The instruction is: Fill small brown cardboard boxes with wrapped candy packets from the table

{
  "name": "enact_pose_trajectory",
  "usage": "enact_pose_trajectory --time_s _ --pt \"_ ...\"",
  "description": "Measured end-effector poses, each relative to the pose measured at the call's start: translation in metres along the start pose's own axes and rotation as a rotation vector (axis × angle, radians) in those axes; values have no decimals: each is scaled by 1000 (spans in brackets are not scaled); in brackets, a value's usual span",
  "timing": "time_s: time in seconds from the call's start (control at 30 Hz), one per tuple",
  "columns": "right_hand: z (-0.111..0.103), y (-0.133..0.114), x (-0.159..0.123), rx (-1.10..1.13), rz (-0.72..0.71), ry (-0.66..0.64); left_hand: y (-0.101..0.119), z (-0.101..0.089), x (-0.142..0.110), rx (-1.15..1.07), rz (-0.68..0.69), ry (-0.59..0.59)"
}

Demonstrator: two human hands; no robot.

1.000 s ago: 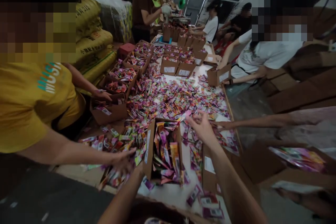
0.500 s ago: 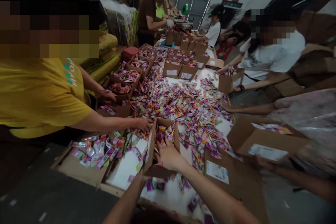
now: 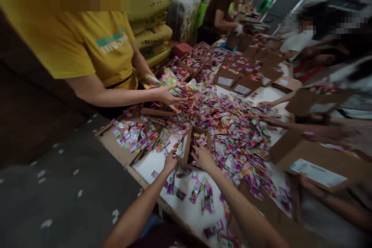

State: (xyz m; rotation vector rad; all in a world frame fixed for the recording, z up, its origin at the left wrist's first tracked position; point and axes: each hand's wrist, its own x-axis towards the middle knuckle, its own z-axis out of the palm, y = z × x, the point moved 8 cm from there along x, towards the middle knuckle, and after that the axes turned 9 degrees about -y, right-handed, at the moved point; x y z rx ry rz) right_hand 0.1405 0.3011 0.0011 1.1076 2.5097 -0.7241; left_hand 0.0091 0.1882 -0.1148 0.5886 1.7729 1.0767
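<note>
A small cardboard box (image 3: 187,148) stands in front of me on the white tabletop, partly filled with small glossy packets (image 3: 200,139). My right hand (image 3: 204,158) reaches over its near edge, fingers apart and touching the packets inside. Beside the box's labelled left wall is my left hand (image 3: 171,161), its fingers curled together. Whether a packet is between them is too blurred to tell. A big pile of purple, pink and green packets (image 3: 232,124) spreads beyond the box.
At left, a person in a yellow shirt (image 3: 113,42) holds a bunch of packets over the pile. More filled boxes (image 3: 241,85) stand farther back. On the right, a person's hand supports a large cardboard box (image 3: 322,162). Loose packets (image 3: 206,197) lie near the table's front edge.
My view has swung left. My left hand has come up from the box's near left corner to its left side. The person in yellow has gathered packets in both hands.
</note>
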Motion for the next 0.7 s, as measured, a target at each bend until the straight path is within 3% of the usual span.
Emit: enact_pose_trajectory --time_s 0.1,0.2,0.23,0.3,0.37,0.4,0.43,0.5,0.6,0.7 --pt "-31 -9 -28 135 -144 290 -28 -39 -42 9 16 136" --pt "-40 -32 -74 276 -284 568 -70 -115 -100 -15 7 322" --pt "-31 -42 -89 311 -312 599 -91 -147 -125 -19 -21 411" --pt "7 -66 -111 356 -366 538 -140 -212 -184 -14 -121 615" --pt "63 -95 -127 375 -412 345 -196 -260 -248 -3 -259 776" --pt "94 -109 -133 384 -427 226 -225 -275 -280 -3 -329 829" --pt "125 -122 -138 399 -435 114 -252 -282 -309 -8 -396 858" --pt "185 -146 -146 424 -443 -88 -302 -277 -360 -33 -510 847" --pt "262 -164 -150 417 -384 -273 -366 -238 -414 -96 -639 722" --pt "339 -158 -146 375 -258 -331 -430 -198 -450 -152 -752 557"
